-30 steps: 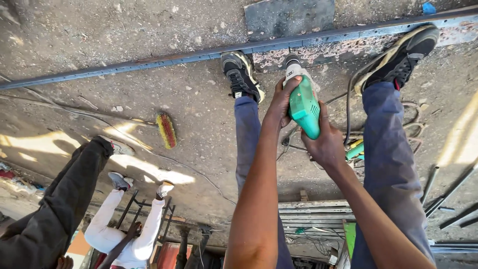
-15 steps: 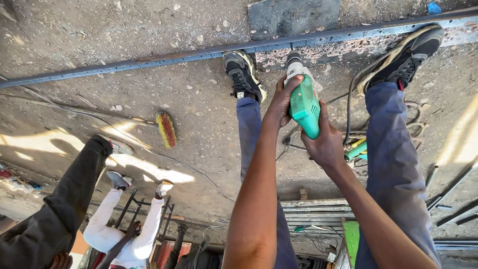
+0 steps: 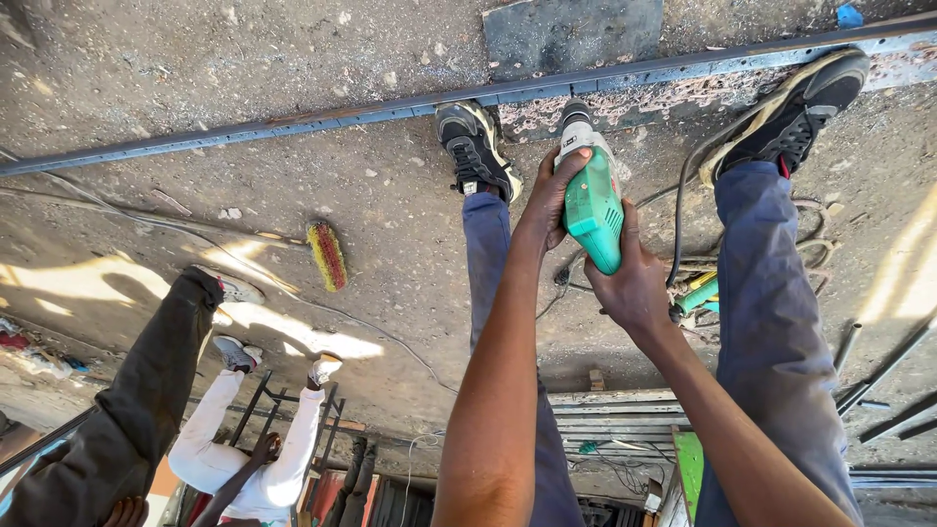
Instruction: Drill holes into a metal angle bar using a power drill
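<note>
Hands gripping green electric drill (image 3: 592, 200): left hand (image 3: 552, 195) near its nose, right hand (image 3: 632, 283) round its rear, above steel bar (image 3: 390, 107).

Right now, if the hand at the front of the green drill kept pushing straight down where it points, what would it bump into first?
Probably the long metal bar on the ground. The left hand grips the green drill, whose tip already sits at that bar, though depth is unclear.

Rough, dusty concrete floor (image 3: 293, 88) all over, lit by hard sunlight in bright patches. A long steel bar (image 3: 293, 122) runs right across it. Near the bar lies a red-and-yellow brush (image 3: 327, 256), with a thin cable (image 3: 371, 332) snaking just past it. Stacked metal strips (image 3: 615, 415) sit well away from the bar.
</note>
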